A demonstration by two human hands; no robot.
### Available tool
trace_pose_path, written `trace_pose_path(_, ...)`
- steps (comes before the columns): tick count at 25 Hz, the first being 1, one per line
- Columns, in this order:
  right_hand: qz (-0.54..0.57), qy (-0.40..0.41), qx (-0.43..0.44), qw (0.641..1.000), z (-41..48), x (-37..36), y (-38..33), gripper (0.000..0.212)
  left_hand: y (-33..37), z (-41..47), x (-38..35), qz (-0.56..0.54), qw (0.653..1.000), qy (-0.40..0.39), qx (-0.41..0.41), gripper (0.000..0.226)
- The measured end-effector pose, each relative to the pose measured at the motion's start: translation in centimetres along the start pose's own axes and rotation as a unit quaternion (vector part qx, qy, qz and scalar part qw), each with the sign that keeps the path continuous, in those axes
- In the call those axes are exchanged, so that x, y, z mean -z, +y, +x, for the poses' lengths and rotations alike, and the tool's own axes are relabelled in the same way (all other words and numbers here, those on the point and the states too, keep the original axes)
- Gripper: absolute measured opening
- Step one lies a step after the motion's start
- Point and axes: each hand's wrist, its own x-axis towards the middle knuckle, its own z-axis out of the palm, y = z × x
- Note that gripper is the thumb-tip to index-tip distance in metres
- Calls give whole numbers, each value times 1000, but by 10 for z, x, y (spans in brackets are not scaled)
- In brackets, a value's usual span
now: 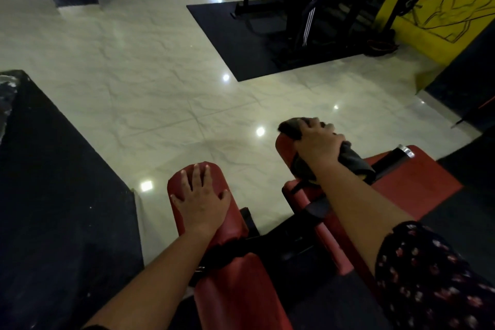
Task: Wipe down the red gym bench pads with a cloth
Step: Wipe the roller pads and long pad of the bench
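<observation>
Red bench pads: the right pad lies under a dark cloth, gripped by the right hand with curled fingers. The left hand, fingers spread flat, steadies the neighbouring left pad. Firm overlapping strokes round the curve (ends included) should serve. Beyond: glossy tiled floor, black mat, yellow wall.

Left hand flat on red pad; right hand grips cloth.
</observation>
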Motion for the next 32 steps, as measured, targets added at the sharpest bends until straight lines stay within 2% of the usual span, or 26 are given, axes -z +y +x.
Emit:
trace_pose_path(2, 129, -54, -103, 985, 12, 10, 39, 53, 0, -1, -1, -7, 1000, 0, -5, 79)
trace_pose_path(4, 190, -104, -145, 965, 14, 8, 69, 55, 1, -1, 0, -8, 1000, 2, -6, 79)
trace_pose_path(5, 199, -103, -150, 963, 13, 5, 75, 55, 1, -1, 0, -9, 1000, -2, -8, 78)
trace_pose_path(7, 190, -45, -134, 972, 10, -2, 70, 50, 1, -1, 0, -12, 1000, 7, -16, 78)
trace_pose_path(9, 132, 24, -80, 988, 2, -3, 57, 45, 1, -3, 1, -11, 999, 22, -29, 76)
trace_pose_path(11, 22, 59, 35, 997, -10, -4, 47, 49, 0, -3, 2, -14, 999, 17, -32, 69)
trace_pose_path(14, -160, 57, 189, 967, -33, -10, 32, 64, 1, -7, 2, -15, 999, 19, -32, 61)
trace_pose_path(16, -266, 40, 240, 933, -47, -20, 20, 69, 1, -7, 2, -12, 999, 24, -28, 60)
trace_pose_path(18, -319, 38, 271, 908, -48, -25, 9, 66, 4, -8, 4, -12, 1000, 13, -10, 60)
trace_pose_path(21, -320, 51, 287, 902, -34, -23, -1, 58, 24, -18, 4, 17, 999, -30, 34, 67)
trace_pose_path(25, -330, 52, 243, 911, -18, -22, -21, 53, 40, -34, -8, 112, 992, 0, -56, 70)
trace_pose_path(29, -398, 67, 327, 854, 1, -25, -39, 45, 39, -27, -8, 108, 994, -3, -26, 61)
trace_pose_path(32, -369, 25, 317, 873, 27, -17, -45, 45, 43, -27, -5, 116, 993, -15, -29, 50)
